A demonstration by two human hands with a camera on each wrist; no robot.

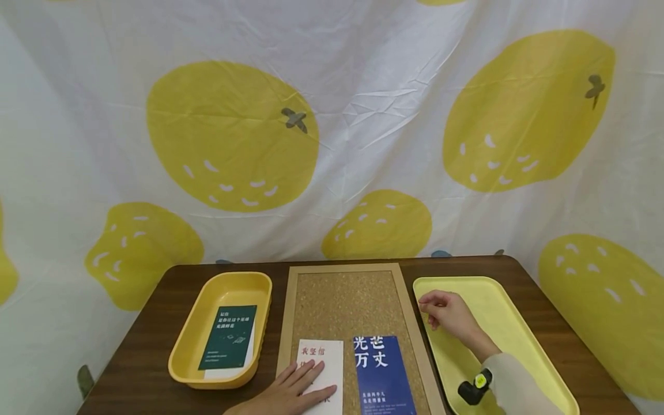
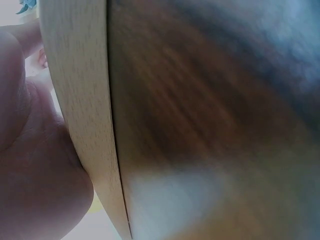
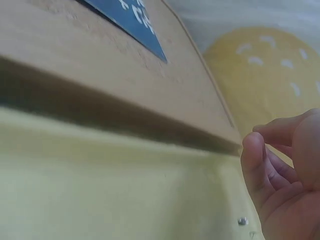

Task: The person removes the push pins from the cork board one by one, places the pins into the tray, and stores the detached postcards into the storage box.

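Left hand (image 1: 293, 395), fingers straight, rests on white card (image 1: 333, 364), on corkboard (image 1: 344, 302). Right hand (image 1: 447, 314): thumb and finger together over tray (image 1: 498, 334); cannot tell if pinching anything. Risk: card skews if left hand slips.

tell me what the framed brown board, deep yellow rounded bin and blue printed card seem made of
Framed brown board: likely matt cork, from its speckled surface; the pale frame looks like matt wood, with grain streaks.
Deep yellow rounded bin: probably smooth plastic, from its even colour and moulded rim.
Blue printed card: flat, thin-looking paper or card; finish unclear.
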